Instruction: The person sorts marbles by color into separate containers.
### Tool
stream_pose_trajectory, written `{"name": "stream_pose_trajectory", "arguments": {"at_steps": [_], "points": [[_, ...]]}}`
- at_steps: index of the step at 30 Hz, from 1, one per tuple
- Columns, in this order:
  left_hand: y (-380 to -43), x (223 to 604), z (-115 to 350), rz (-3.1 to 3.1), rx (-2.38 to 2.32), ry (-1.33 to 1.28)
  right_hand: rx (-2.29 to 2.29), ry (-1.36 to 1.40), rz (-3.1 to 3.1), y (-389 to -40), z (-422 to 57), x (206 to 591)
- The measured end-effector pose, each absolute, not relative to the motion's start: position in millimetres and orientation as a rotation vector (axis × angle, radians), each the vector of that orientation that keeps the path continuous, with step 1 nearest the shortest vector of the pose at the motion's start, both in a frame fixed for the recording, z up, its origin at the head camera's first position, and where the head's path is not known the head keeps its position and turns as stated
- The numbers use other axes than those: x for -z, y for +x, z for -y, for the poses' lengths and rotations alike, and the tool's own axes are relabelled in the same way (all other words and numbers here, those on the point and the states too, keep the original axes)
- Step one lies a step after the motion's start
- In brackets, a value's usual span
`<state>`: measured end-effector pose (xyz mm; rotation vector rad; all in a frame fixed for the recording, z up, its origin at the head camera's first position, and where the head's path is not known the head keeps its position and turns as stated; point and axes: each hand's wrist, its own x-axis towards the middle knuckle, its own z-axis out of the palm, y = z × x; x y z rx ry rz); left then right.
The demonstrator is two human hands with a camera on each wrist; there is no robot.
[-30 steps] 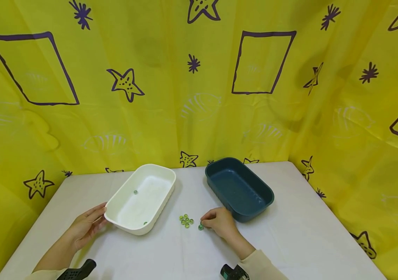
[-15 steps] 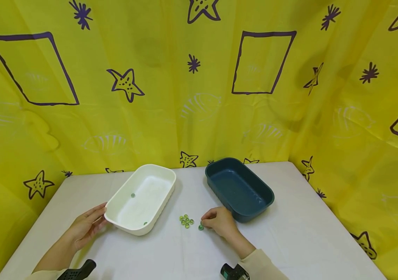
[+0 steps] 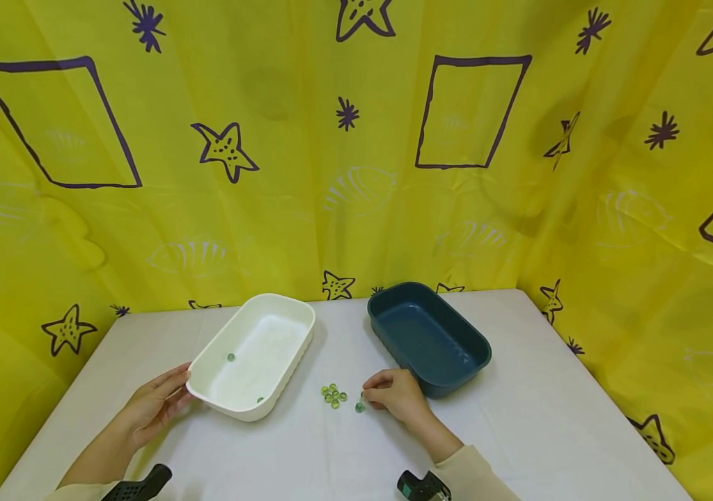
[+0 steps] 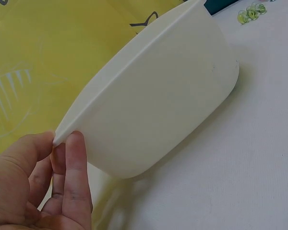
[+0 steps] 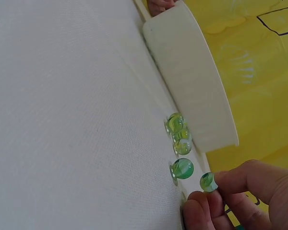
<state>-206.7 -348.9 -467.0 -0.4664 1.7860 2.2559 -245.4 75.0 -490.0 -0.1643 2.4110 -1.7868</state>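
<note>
With thumb and fingers, my left hand [image 3: 159,407] pinches the rim of the white plastic basin [image 4: 153,96] at its near left corner. Two green marbles lie inside, one on the basin floor [image 3: 231,357] and another green marble [image 3: 260,399] by the near wall. My right hand [image 3: 399,400] holds a green glass marble [image 5: 208,182] between thumb and fingertips, just above the cloth. Close beside it, a second green marble [image 5: 183,168] sits on the table. Left of that is a cluster of several yellow-green marbles [image 3: 334,396].
A dark teal basin [image 3: 429,337] stands behind my right hand, with no marbles visible in it. White cloth covers the table [image 3: 551,403]. A yellow patterned curtain [image 3: 294,174] hangs behind and along the sides.
One green marble in the white basin has rolled towards the near left. My right hand has shifted slightly right with its marble, away from the other green marble. My left hand stays put.
</note>
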Motion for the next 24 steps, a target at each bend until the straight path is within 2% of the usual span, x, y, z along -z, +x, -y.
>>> {"name": "stream_pose_trajectory", "arguments": {"at_steps": [24], "points": [[-206.3, 466.6, 348.6, -1.756, -2.262, -0.465, 1.866, -0.116, -2.248, -244.0, -73.2, 481.5]]}}
